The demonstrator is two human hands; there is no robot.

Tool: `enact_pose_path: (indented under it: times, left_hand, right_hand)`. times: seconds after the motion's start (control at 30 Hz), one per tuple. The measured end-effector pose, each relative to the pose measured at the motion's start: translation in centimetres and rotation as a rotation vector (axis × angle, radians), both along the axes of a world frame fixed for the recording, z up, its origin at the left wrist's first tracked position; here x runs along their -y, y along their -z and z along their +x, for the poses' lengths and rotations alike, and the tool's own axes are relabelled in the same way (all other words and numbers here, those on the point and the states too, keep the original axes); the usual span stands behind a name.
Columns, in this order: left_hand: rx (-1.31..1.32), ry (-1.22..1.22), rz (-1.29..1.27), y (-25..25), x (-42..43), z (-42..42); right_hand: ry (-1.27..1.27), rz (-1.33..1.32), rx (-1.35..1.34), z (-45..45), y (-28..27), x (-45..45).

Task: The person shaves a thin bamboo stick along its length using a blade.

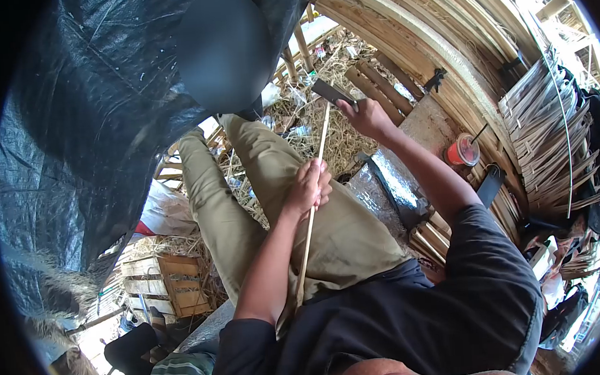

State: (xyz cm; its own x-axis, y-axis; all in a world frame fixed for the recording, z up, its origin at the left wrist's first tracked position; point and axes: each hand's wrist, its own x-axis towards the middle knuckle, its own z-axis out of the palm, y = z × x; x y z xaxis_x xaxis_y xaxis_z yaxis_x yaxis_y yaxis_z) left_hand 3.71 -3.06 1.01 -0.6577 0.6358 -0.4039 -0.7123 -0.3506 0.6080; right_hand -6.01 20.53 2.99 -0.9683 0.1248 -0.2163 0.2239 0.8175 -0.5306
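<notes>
A thin pale strip of wood or bamboo (308,245) runs lengthwise over the person's khaki trousers, from the waist up past the knee. My left hand (308,187) is wrapped round its middle, above the thigh. Farther out, my right hand (365,117) grips a dark flat blade (333,94) by its near end. The strip's far tip reaches close to the underside of the blade; whether they touch I cannot tell.
A dark plastic sheet (86,117) hangs at the left. Straw and litter (332,145) cover the ground ahead. At the right are a red cup (462,152), long wooden strips (435,38) and a bundle of split strips (548,134). A wooden crate (183,285) stands lower left.
</notes>
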Motion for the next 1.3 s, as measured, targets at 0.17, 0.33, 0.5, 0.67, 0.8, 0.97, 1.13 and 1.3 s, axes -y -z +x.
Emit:
enact_pose_path:
  times: [0.17, 0.33, 0.5, 0.67, 0.8, 0.97, 1.13, 1.3]
  left_hand:
    - [-0.006, 0.012, -0.018, 0.5, 0.3, 0.2]
    - [0.014, -0.002, 0.015, 0.2, 0.4, 0.1]
    - [0.068, -0.01, -0.072, -0.6, 0.6, 0.7]
    - [0.044, 0.0, -0.03, -0.2, 1.0, 0.8]
    - [0.008, 0.028, -0.043, -0.3, 0.6, 0.4]
    - [0.016, 0.054, -0.052, -0.2, 0.9, 0.5]
    - [-0.005, 0.037, -0.025, 0.1, 1.2, 0.8]
    - [0.04, 0.031, -0.047, 0.5, 0.6, 0.1]
  right_hand:
    - [-0.101, -0.034, 0.012, 1.5, 0.4, 0.3]
    - [-0.072, -0.061, -0.034, 2.1, 0.8, 1.8]
    - [0.004, 0.069, 0.011, 0.0, 1.3, 0.3]
    - [-0.072, 0.018, -0.045, 2.3, 1.5, 2.0]
    - [-0.081, 0.029, -0.116, 2.1, 1.5, 2.1]
    - [0.037, 0.032, 0.13, 0.1, 1.5, 0.0]
    - [-0.178, -0.013, 0.009, 2.7, 1.7, 1.8]
    - [0.022, 0.044, 0.229, 1.3, 0.0, 3.1]
